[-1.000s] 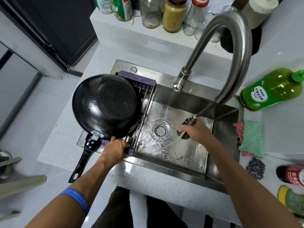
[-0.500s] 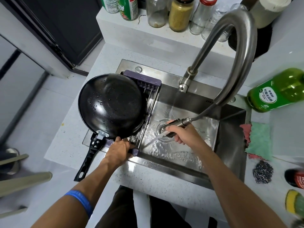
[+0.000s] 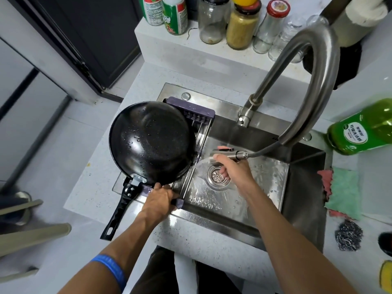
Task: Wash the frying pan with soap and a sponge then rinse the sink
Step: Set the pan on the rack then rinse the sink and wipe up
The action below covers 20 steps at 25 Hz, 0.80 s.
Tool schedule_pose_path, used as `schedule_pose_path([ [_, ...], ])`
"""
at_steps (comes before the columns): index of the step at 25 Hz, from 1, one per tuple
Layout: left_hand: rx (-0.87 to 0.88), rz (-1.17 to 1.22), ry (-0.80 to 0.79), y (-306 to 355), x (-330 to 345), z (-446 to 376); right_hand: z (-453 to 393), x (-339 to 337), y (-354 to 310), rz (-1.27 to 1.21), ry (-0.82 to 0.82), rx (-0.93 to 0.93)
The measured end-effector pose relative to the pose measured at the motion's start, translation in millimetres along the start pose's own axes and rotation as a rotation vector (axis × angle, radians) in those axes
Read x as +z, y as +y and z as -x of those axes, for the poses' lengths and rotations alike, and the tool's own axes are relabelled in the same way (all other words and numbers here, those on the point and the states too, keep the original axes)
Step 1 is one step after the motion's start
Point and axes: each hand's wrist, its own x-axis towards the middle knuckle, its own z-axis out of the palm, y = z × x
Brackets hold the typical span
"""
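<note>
Speckled grey counter framed the sink [image 3: 305, 187]. Frying pan [image 3: 151, 143] sat upturned on the purple rack [image 3: 192, 112] left of the drain [image 3: 218, 177], handle toward the onlooker. Left hand [image 3: 160, 201] gripped the rack's near end; right hand [image 3: 232, 168] clutched the sprayer [image 3: 233, 154], aimed leftward.

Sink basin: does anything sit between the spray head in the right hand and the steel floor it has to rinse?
Nothing visible does. The right hand holds the spray head over the bare sink basin; the frying pan rests on the rack left.
</note>
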Motion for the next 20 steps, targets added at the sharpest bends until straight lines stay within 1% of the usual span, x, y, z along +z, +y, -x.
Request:
schedule_pose_path([
  [3,0.001,0.009,0.015,2.1,-2.1,1.4,-20.9,0.2,-18.9,-0.033,0.092,-0.048],
  [6,0.004,0.009,0.016,4.2,-3.9,1.9,-40.2,6.0,-37.5,-0.059,0.139,-0.098],
  [11,-0.032,0.02,-0.008,4.1,-4.9,2.2,-52.5,31.6,-43.2,-0.028,0.075,-0.137],
  [14,-0.041,0.041,0.01,6.5,-7.8,3.7,-55.3,37.0,-48.1,0.006,0.08,-0.143],
  [18,-0.041,0.027,-0.009,6.7,-8.8,3.1,-62.0,37.1,-49.9,-0.006,0.069,-0.164],
  [20,-0.035,0.046,0.014,7.0,-7.7,2.9,-59.8,29.5,-45.7,0.016,0.1,-0.144],
])
